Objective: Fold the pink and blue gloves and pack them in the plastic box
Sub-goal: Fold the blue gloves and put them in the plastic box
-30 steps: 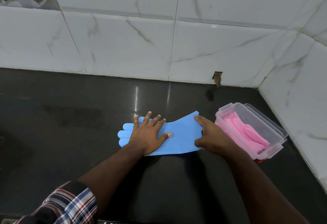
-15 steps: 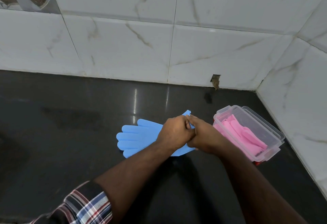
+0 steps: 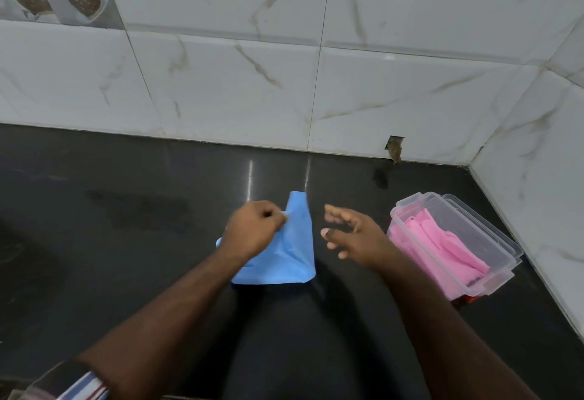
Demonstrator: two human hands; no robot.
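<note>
The blue glove (image 3: pixel 290 251) lies on the black counter, its cuff end folded over leftward so that the finger part is hidden beneath. My left hand (image 3: pixel 252 232) pinches the folded cuff edge and covers the glove's left side. My right hand (image 3: pixel 354 238) hovers just right of the glove with fingers spread, holding nothing. The clear plastic box (image 3: pixel 493 241) stands open at the right, near the corner. Inside it lie the pink gloves (image 3: pixel 442 244), folded.
White marble tiles (image 3: pixel 316 83) form the back wall, and a side wall (image 3: pixel 537 178) runs close behind the box. A small hole (image 3: pixel 394 146) breaks the back tile above the counter. The black counter (image 3: pixel 110 225) stretches far to the left.
The glove lay flat with its fingers to the left; my left hand took the cuff and folded it over leftward. My right hand let go and drew back to the right.
</note>
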